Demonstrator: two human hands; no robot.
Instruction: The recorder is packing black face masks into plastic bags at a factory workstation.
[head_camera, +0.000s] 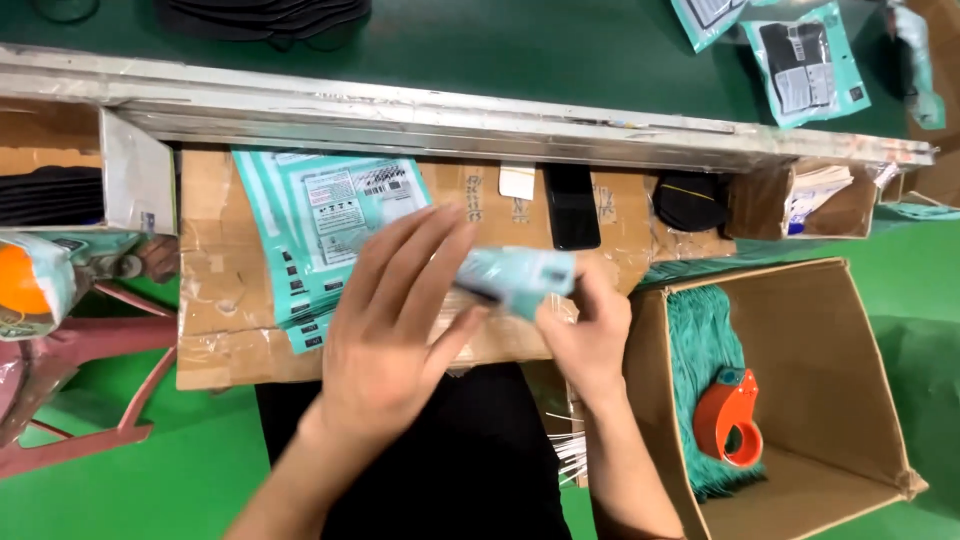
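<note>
I see a small teal packet held up between both hands just above the cardboard-covered tabletop, near its front edge. My right hand has its grip clamped on the packet's right end from below, thumb and fingers pinched together on it. My left hand lies flat with the fingers spread apart and straight, pressing against the packet's left end and covering part of it. Just behind the left hand a stack of flat teal bags with white printed label panels lies on the tabletop. Further back, against a long metal rail, stand a black phone, a small white tag and a round black object. To the right an open cardboard box holds a pile of teal bags and an orange tape dispenser. Beyond the rail, on a green surface, lie more teal packages with dark contents.
</note>
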